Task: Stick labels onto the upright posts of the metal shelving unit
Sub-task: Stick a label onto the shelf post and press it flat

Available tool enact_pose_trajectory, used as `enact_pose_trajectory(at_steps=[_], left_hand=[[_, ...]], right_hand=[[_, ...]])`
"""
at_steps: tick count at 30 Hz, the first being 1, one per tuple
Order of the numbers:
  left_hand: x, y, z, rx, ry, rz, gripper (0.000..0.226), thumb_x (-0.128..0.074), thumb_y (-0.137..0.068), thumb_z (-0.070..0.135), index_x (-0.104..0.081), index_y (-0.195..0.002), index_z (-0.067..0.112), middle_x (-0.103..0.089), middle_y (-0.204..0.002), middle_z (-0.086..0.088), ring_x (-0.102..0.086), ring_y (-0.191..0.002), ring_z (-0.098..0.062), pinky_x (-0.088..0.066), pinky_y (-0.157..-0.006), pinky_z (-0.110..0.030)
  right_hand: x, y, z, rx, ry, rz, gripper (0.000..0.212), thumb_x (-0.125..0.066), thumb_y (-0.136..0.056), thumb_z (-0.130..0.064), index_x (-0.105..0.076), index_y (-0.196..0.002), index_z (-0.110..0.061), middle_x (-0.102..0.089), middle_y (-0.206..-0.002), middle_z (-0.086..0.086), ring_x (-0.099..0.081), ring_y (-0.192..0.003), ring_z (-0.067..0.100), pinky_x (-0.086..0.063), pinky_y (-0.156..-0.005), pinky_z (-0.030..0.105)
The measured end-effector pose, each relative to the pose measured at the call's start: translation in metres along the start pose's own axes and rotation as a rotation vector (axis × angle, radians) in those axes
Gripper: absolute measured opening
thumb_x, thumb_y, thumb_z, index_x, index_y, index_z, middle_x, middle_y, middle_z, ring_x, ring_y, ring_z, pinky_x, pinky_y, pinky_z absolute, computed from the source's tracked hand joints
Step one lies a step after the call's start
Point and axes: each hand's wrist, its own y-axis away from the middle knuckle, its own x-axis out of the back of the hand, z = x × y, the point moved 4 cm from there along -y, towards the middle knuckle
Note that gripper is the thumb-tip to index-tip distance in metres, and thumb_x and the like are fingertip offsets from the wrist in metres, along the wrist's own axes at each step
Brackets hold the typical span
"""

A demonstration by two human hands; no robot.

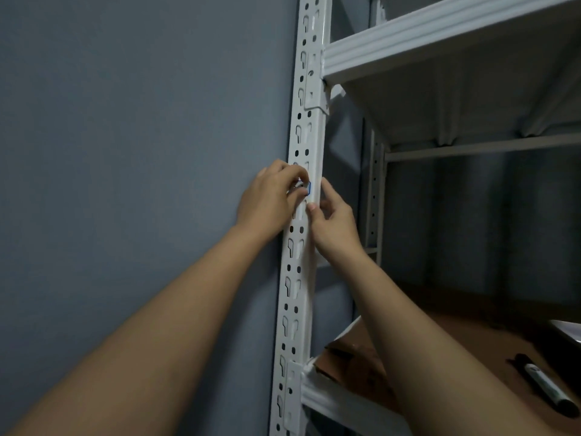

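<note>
From the head view, the label (pixel 308 188), edged in blue, sits against the front upright post (pixel 306 215), pinched at its left side by the left hand (pixel 270 199). The right hand (pixel 333 220) lies just right of it, fingers curled around the post's corner edge, thumb just below the label.

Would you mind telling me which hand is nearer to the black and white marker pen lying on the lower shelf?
Right. The right hand is up-left of the marker pen; the left hand is farther left, across the post.
</note>
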Motion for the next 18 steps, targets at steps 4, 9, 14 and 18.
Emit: enact_pose_trajectory(at_steps=[4,9,14,18], left_hand=[[0.000,-0.006,0.000,0.024,0.010,0.009,0.006,-0.063,-0.087,0.022,-0.065,-0.093,0.023,-0.055,-0.095,0.006,-0.055,-0.096,-0.018,-0.042,-0.076,-0.028],[-0.002,-0.009,0.001,0.041,-0.009,0.000,0.004,-0.063,-0.087,0.022,-0.066,-0.090,0.023,-0.057,-0.095,0.004,-0.055,-0.095,-0.019,-0.044,-0.076,-0.030],[-0.002,-0.004,0.002,-0.005,-0.063,0.024,0.007,-0.059,-0.090,0.023,-0.060,-0.097,0.021,-0.057,-0.098,0.002,-0.054,-0.093,-0.022,-0.042,-0.073,-0.031],[-0.005,0.004,0.003,-0.032,-0.079,0.070,0.013,-0.054,-0.093,0.027,-0.060,-0.104,0.024,-0.055,-0.097,0.001,-0.051,-0.092,-0.018,-0.035,-0.067,-0.027]], right_hand=[[-0.002,0.001,0.001,0.005,0.006,-0.001,0.055,-0.049,-0.098,-0.014,-0.031,-0.149,-0.022,-0.057,-0.135,0.010,-0.056,-0.122,0.020,-0.047,-0.101,0.031],[-0.003,0.003,0.000,-0.005,0.016,0.007,0.055,-0.049,-0.098,-0.016,-0.030,-0.150,-0.022,-0.056,-0.136,0.010,-0.054,-0.124,0.021,-0.044,-0.105,0.038],[-0.003,0.008,-0.004,0.002,0.009,0.009,0.054,-0.049,-0.099,-0.016,-0.031,-0.149,-0.021,-0.049,-0.144,0.003,-0.049,-0.129,0.017,-0.040,-0.109,0.036],[-0.001,0.010,-0.006,-0.004,0.008,0.008,0.054,-0.048,-0.099,-0.016,-0.030,-0.150,-0.021,-0.044,-0.147,-0.002,-0.045,-0.132,0.014,-0.037,-0.111,0.031]])
